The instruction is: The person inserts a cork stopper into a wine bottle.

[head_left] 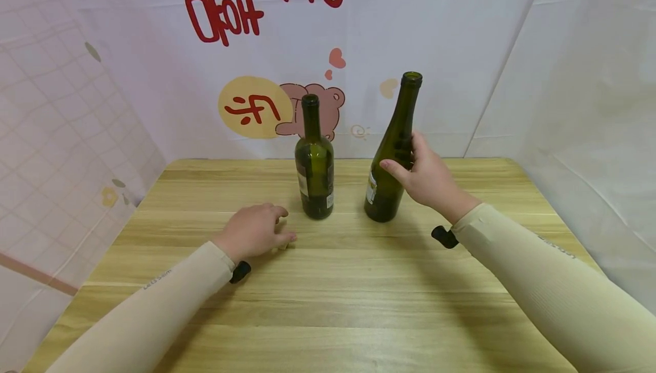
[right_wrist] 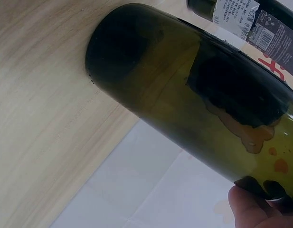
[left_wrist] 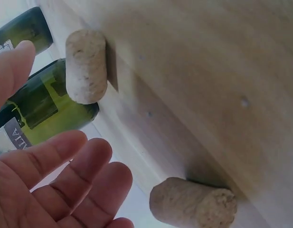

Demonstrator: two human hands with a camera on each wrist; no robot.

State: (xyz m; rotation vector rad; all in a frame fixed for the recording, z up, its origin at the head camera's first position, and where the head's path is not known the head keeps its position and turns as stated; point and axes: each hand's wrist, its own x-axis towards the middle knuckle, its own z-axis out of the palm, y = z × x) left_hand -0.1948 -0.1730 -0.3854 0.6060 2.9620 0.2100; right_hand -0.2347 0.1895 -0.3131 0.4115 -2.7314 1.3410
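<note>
My right hand point(head_left: 427, 176) grips a green glass wine bottle point(head_left: 383, 193) around its shoulder, thumb on the near side. The bottle leans to the right, its open mouth up and its base at the tabletop. To its left a second green wine bottle point(head_left: 314, 182) stands upright with no cork showing in its neck. My left hand point(head_left: 248, 230) hovers low over the table, left of that bottle, its fingers loosely bent and holding nothing. In the left wrist view one cork point(left_wrist: 86, 66) stands upright beyond the fingers, and another cork point(left_wrist: 191, 203) lies on its side near the fingertips.
Both bottles stand on a wood-grain table point(head_left: 328, 304), toward its far edge. Behind it hangs a white printed cloth point(head_left: 435, 25) with red characters and a cartoon bear. More cloth closes in the left and right sides.
</note>
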